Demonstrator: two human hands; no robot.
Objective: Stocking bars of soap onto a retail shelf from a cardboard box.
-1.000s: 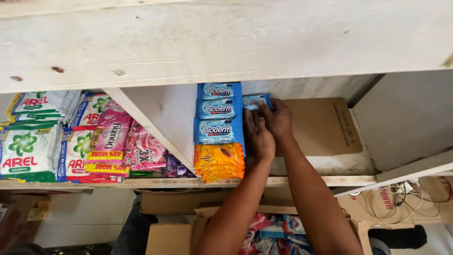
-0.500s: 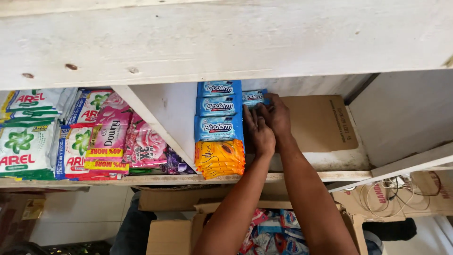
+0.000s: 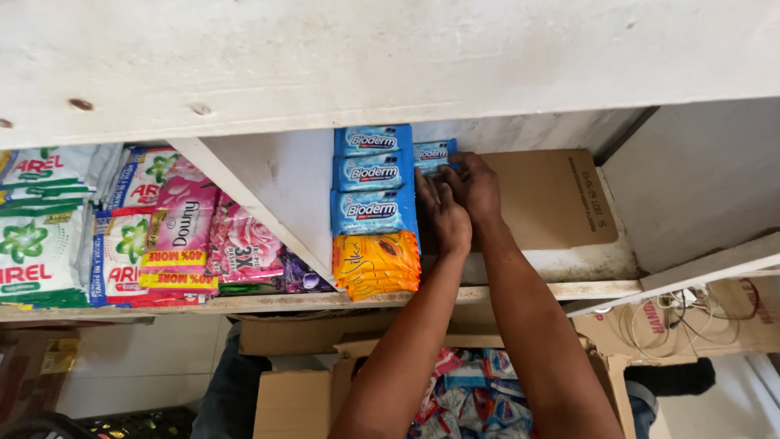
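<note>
Both hands are up in the right shelf compartment, pressed together just right of the stack of blue soap packets point(image 3: 372, 180). Right hand point(image 3: 475, 191) is grasping a blue soap packet point(image 3: 432, 153) at the back; the packet sticks out above and left of the fingers, level with the second pack in the stack. Left hand point(image 3: 447, 215) sits in front of and slightly below the right, fingers curled against the stack's right edge; can't tell whether it actually grips anything. Orange packets point(image 3: 376, 264) lie at the bottom of the stack, touching the hand-side edge. A flat cardboard sheet point(image 3: 552, 199) lines the compartment to the right of the hands. A white slanted divider point(image 3: 268, 191) separates this bay from the left one, which is filled with green-and-white detergent sachets point(image 3: 36, 228) and pink softener sachets point(image 3: 183, 232). The shelf point(image 3: 520, 289) is rough white-painted wood. Below it, an open carton point(image 3: 296, 398) with more packets inside.
</note>
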